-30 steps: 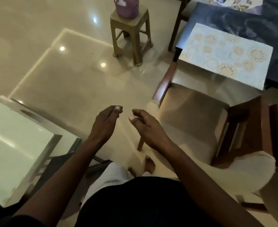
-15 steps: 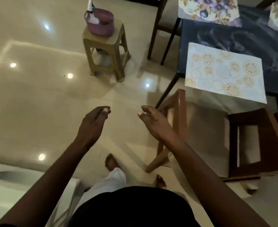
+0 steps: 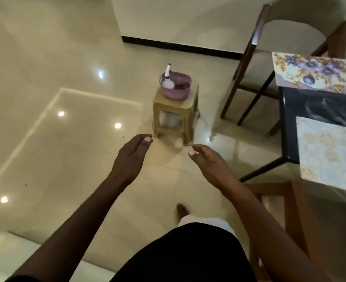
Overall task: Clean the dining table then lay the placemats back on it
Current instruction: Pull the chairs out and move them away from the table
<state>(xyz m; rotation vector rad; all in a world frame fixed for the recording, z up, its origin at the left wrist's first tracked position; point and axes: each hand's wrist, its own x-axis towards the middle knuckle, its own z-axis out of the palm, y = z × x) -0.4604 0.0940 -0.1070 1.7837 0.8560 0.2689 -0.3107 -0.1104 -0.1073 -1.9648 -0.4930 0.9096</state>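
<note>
The dark dining table (image 3: 318, 110) stands at the right edge. A pale placemat with gold circles (image 3: 329, 153) lies on its near corner, and a floral placemat (image 3: 314, 72) lies on the far corner. My left hand (image 3: 130, 157) and my right hand (image 3: 208, 163) are stretched out in front of me over the floor, fingers relaxed, holding nothing. Ahead on a beige plastic stool (image 3: 176, 115) sits a purple basin (image 3: 175, 85) with a white spray bottle (image 3: 167, 78) and something dark in it.
A wooden chair (image 3: 255, 64) stands at the table's far end, and another wooden chair (image 3: 280, 210) is close at my lower right. A white wall with a dark skirting (image 3: 180, 46) lies beyond the stool. Glossy tiled floor (image 3: 66, 119) spreads to the left.
The view has swung left and forward: the stool with the basin now lies straight ahead and the table has slid to the right edge. Both hands stay raised and hold nothing.
</note>
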